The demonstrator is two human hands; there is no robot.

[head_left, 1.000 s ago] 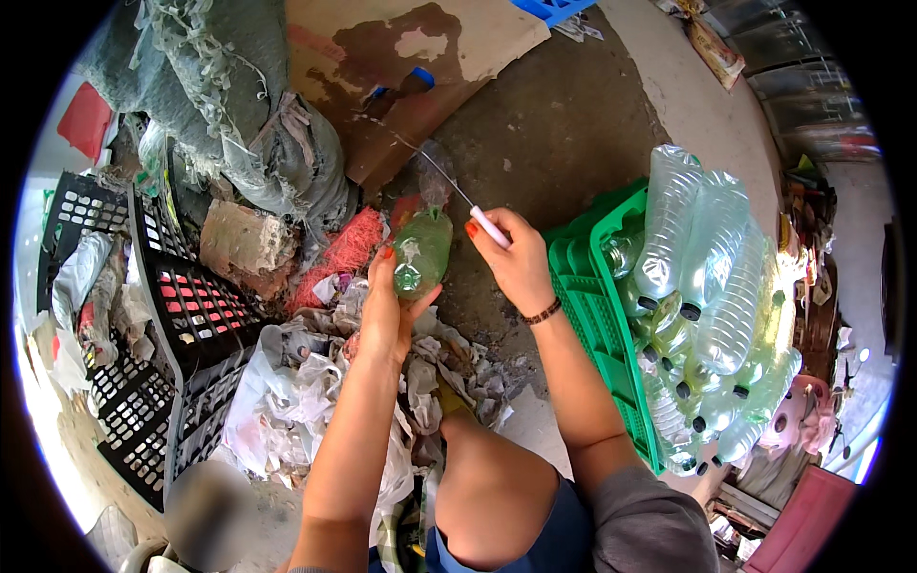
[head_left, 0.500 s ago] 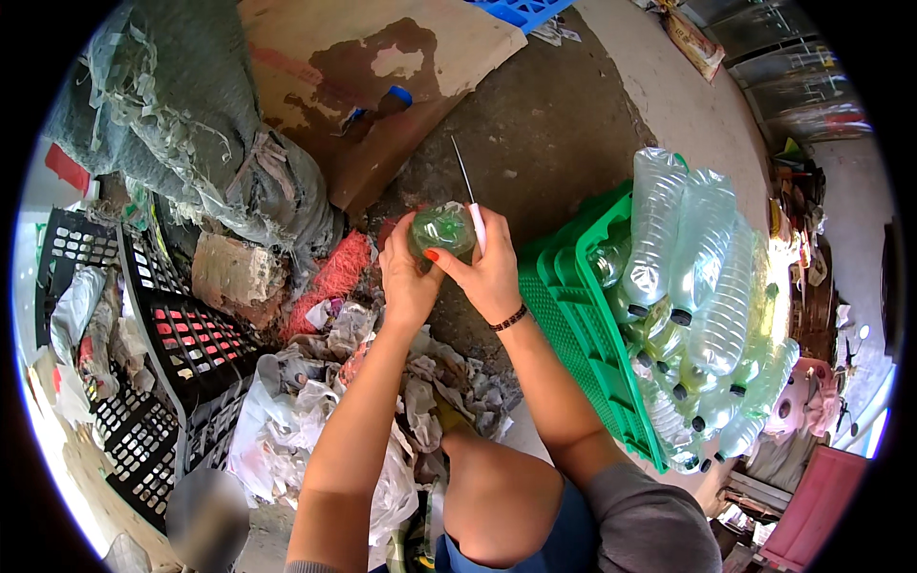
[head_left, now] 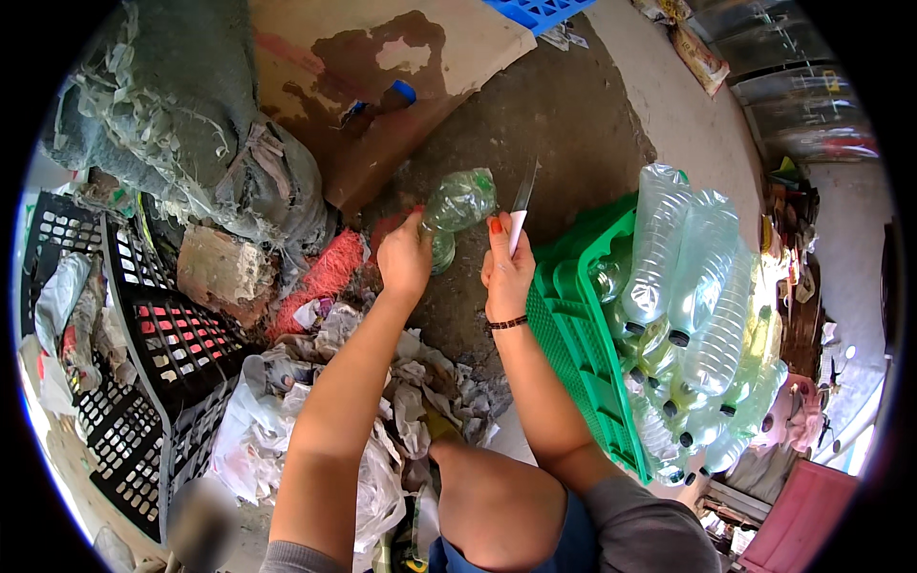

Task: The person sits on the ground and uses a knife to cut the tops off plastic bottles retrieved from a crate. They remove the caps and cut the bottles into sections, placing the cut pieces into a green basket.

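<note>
Since half a second ago the two hands have drawn apart: the bottle, then gripped between both and hidden under the fingers, now lies tilted out to the left with its body in plain sight, and the blade has swung off it to stand upright. The left hand point(head_left: 405, 260) is closed around the neck end of the greenish plastic bottle point(head_left: 458, 202), holding it clear of the ground. The right hand point(head_left: 506, 272) is closed on a pale-handled knife point(head_left: 521, 205), blade up, just beside the bottle but not touching it. The bottle looks bare, so the stripping of this one seems done; whether its cap ring is off I cannot tell. A green crate point(head_left: 583, 353) to the right holds many clear bottles point(head_left: 702, 286), and a heap of torn wrappers point(head_left: 382, 420) lies by the knee. Room is tight: the crate rim sits just beside the right wrist, a black crate point(head_left: 158, 344) and a brick point(head_left: 224, 272) crowd the left, and bare concrete floor point(head_left: 573, 134) opens ahead.
</note>
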